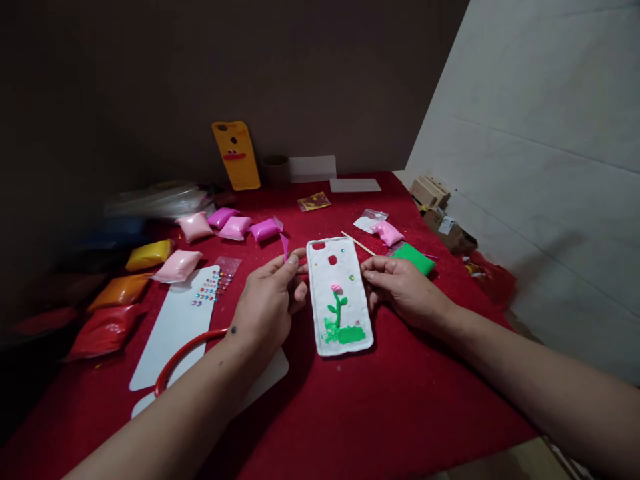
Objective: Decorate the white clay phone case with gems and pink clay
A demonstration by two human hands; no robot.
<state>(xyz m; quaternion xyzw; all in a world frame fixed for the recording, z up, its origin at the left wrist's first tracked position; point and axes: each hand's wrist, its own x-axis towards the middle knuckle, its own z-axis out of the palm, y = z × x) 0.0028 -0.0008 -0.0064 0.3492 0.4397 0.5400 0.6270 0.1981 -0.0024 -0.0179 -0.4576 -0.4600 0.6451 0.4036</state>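
A white phone case (pixel 339 297) lies flat on the red cloth (pixel 380 407), decorated with a green stem, green grass, a pink flower and small gems. My left hand (pixel 270 303) rests at its left edge with fingers curled, pinching a thin purple tool (pixel 285 245) that sticks up. My right hand (pixel 400 287) touches the case's right edge with its fingertips, fingers bent together and holding nothing I can see. A thin wooden stick (pixel 357 243) lies just beyond the case.
Packets of clay in pink (pixel 235 228), yellow (pixel 149 255), orange and red (pixel 103 330) lie at the left. A gem sticker sheet (pixel 213 285) sits on a white board (pixel 170 327). A green clay block (pixel 414 259) lies at the right. An orange phone case (pixel 236 155) leans on the wall.
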